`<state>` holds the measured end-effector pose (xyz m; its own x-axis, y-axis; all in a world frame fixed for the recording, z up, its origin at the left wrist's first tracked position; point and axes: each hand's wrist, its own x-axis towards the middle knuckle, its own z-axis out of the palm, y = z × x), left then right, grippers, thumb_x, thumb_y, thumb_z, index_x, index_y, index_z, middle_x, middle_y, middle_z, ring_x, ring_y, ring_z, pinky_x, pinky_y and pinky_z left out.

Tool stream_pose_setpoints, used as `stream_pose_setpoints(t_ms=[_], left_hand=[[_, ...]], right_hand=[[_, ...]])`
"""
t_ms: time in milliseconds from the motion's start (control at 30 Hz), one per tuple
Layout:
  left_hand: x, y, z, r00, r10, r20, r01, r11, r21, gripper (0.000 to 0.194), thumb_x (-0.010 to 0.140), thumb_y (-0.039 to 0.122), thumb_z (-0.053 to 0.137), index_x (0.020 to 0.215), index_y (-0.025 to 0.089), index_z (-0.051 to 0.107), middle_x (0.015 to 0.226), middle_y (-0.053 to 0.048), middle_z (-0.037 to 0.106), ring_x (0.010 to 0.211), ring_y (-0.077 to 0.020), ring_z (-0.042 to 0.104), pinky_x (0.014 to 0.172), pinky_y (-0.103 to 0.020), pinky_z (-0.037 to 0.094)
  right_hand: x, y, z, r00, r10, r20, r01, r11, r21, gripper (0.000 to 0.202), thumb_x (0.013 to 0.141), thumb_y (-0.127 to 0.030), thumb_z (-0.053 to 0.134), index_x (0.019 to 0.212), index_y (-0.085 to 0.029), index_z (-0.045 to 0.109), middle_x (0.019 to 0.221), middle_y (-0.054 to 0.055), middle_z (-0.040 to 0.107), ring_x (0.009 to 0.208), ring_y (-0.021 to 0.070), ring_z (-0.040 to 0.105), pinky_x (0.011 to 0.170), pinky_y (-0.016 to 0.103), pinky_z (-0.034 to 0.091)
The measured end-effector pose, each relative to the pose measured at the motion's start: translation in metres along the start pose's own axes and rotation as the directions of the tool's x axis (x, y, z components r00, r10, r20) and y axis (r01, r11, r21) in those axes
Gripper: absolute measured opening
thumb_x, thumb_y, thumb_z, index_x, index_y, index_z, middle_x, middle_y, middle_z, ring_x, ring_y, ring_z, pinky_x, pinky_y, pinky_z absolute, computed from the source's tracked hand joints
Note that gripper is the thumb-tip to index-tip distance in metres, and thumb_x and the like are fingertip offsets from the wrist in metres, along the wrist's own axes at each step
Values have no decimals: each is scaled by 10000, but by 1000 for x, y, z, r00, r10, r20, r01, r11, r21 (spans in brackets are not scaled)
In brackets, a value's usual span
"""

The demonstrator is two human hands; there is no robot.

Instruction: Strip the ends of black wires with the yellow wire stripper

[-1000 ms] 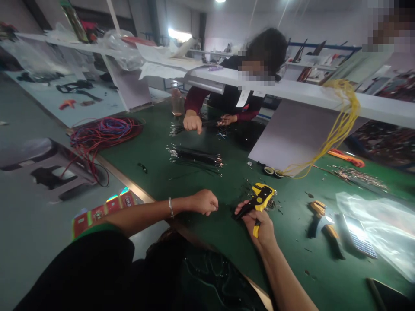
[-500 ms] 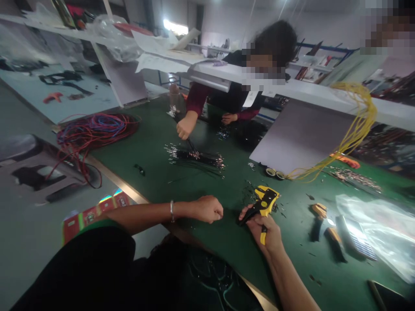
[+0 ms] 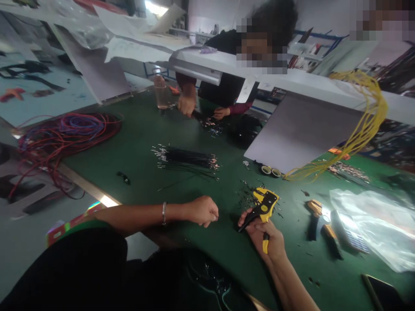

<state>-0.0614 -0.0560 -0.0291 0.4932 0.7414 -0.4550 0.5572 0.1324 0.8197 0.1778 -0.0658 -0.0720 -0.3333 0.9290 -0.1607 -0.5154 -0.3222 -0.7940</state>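
My right hand (image 3: 270, 235) is wrapped round the handles of a yellow and black wire stripper (image 3: 266, 206), its jaws pointing up and away over scattered dark scraps (image 3: 248, 194). To the left of it, my left hand (image 3: 203, 211) is closed just above the green table; whether anything sits between its fingers I cannot make out. A bundle of cut black wires (image 3: 188, 156) with bare, shiny ends lies farther off, beyond my left hand. Across the table a co-worker's hand (image 3: 187, 105) is over dark wires (image 3: 207, 121), with their other hand (image 3: 222, 113) resting close by.
Red and blue wire coils (image 3: 74, 131) lie at the left edge. Yellow wires (image 3: 366, 116) hang from the shelf (image 3: 324, 90). To the right are an orange-handled tool (image 3: 314, 207), a calculator (image 3: 352, 233), a plastic bag (image 3: 382, 229) and a phone (image 3: 384, 293). A clear bottle (image 3: 161, 93) stands far back.
The co-worker's hand has moved back from the black wire bundle, carrying dark wires toward their other hand. The view has shifted slightly. My hands keep nearly the same pose.
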Motion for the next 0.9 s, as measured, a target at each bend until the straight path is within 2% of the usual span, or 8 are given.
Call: stream_pose_setpoints(t_ms=[133,300,433,633,900], left_hand=[[7,-2,-3,999,-36,11,36,996,-84,117,730,154,525,653,134,610,429,54,533,341,-59,417,427,-176,333],[17,-10,-2,998,19,66,-11,993,-121,98,705,175,547,693,134,636,446,50,554,346,-57,428,412,-170,335],[19,-13,-2,998,32,60,-24,991,-132,111,704,184,544,702,134,643,447,49,558,346,-55,426,412,-170,334],[11,-3,-6,999,-14,52,22,990,-140,105,688,173,529,690,128,624,440,51,549,337,-49,408,395,-168,304],[8,4,1,998,-37,59,47,980,-194,118,670,224,558,698,128,622,450,45,557,338,-55,413,355,-170,282]], right_hand=[[0,-4,1,999,-26,-23,27,999,23,338,588,-134,548,903,-157,669,817,86,681,735,240,615,714,411,477],[1,-6,-3,996,-62,-58,63,998,23,326,588,-115,545,881,-152,683,823,90,691,738,245,626,715,415,486],[3,-5,-5,998,-39,-53,40,999,19,335,585,-125,549,892,-150,680,827,89,696,717,247,629,702,410,488],[4,-4,-5,997,-58,-43,59,998,21,323,605,-120,542,898,-152,676,846,94,705,731,251,638,717,415,488],[3,-10,-3,994,-85,-73,89,994,58,340,594,-140,555,914,-157,672,845,93,710,750,254,640,722,428,502]])
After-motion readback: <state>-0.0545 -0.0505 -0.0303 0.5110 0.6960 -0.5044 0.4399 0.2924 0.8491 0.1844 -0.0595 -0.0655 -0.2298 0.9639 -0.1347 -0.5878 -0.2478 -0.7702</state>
